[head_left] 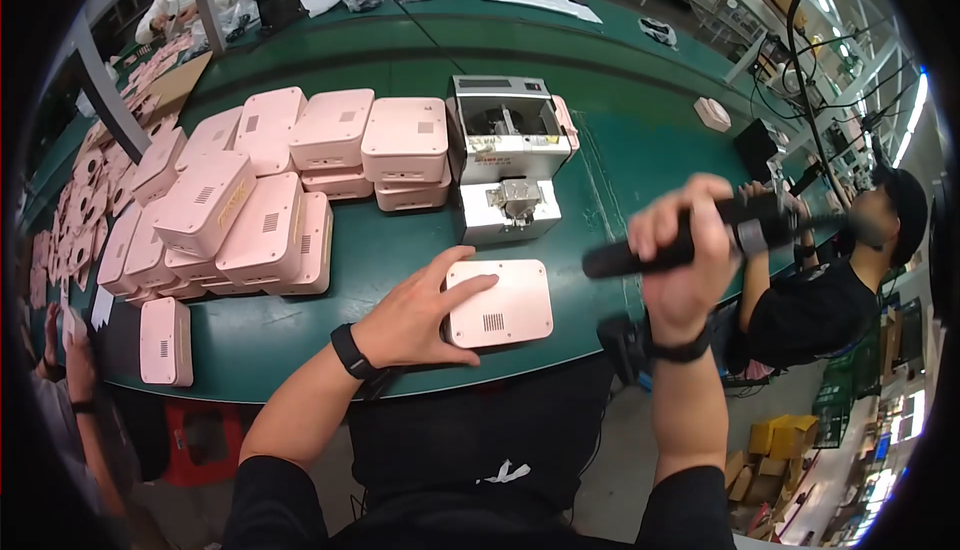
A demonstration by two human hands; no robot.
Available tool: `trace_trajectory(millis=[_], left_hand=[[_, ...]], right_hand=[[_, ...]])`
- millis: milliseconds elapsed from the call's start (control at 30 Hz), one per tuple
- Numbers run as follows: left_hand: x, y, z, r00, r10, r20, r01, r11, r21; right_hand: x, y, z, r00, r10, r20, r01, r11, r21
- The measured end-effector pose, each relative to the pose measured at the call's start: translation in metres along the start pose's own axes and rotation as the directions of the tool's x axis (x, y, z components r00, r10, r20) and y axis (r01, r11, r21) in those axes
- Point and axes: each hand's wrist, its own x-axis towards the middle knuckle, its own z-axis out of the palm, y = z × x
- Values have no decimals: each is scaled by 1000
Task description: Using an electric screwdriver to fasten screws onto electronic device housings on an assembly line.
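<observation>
Pale pink plastic, by its look, lies under your left hand (410, 320); the pink box (520, 300) rests flat, its long axis running left to right, so that it stretches from that grip out toward your right side; your fingers are spread over its left end, the index finger on the top face, another finger at the far edge and the thumb by the near edge, clasping it across its shorter span; how firmly you press, the view does not show. Your right hand (685, 250) is wrapped round a black handheld tool (615, 259), to the right of the box and apart from it; the tool lies roughly sideways, one blunt end toward the box, and blur hides where the other end stops; of your two hands the left is nearer, touching the box, while the right is off the box's free end. Ahead of your left fingertips stands a grey-and-white machine (508, 165); ahead and to the left of the same grip is a pile of pink boxes (262, 245); well to the left of your left wrist sits a lone box (165, 342); the green table (390, 245) bears them all.
</observation>
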Motion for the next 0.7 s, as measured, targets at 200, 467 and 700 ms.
trace_trajectory(millis=[200, 467, 700], left_hand=[[-1, -10, 5, 996, -81, -47, 76, 992, -103], [-5, -15, 5, 994, -52, -97, 41, 993, -112], [-1, -14, 4, 990, -83, -110, 69, 990, -122]], right_hand=[[56, 31, 50, 994, -59, 95, 73, 984, -161], [62, 46, 53, 994, 76, 78, -58, 975, -213], [33, 27, 27, 989, 100, 112, -79, 982, -174]])
